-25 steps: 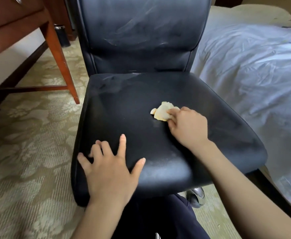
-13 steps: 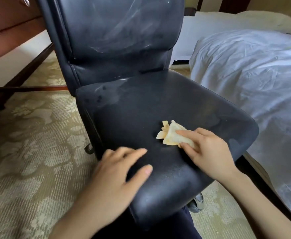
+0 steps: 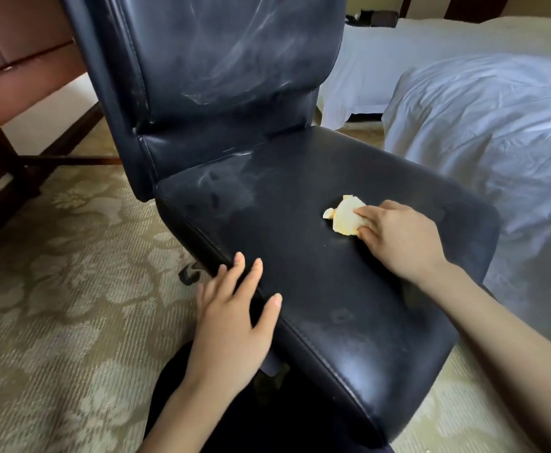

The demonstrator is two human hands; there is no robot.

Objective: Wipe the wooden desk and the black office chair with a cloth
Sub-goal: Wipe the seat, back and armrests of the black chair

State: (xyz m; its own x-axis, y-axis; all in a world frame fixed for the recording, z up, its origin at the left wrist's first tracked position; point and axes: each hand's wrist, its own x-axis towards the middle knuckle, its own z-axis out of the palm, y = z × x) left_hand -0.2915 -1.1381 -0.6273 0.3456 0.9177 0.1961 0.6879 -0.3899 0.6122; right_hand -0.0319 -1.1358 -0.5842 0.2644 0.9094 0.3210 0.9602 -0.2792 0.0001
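Black leather on the chair (image 3: pixel 300 289) shows pale, dusty smears across the backrest (image 3: pixel 221 60) and along the seat's back edge, so the wiping of the chair looks only partly done. The wooden desk (image 3: pixel 22 70) stands beyond it on the left, and its top is out of view.

A small yellow cloth (image 3: pixel 344 219) lies bunched on the seat, a little past the middle toward the edge that faces the bed (image 3: pixel 479 125). The right hand (image 3: pixel 401 237) holds it there: the fingers are bent over the wad and pin it against the leather, with only the front of the cloth poking out ahead of the fingertips. Bunching it this way probably lets the hand bear down as it rubs.

At the seat's near edge, on the side over the carpet (image 3: pixel 55 305), the left hand (image 3: pixel 235 325) lies flat. Its fingers are straight and slightly spread across the seam, and it grasps nothing. It is most likely there to steady the chair, which sits on wheels, so that it does not turn or roll away under the rubbing.
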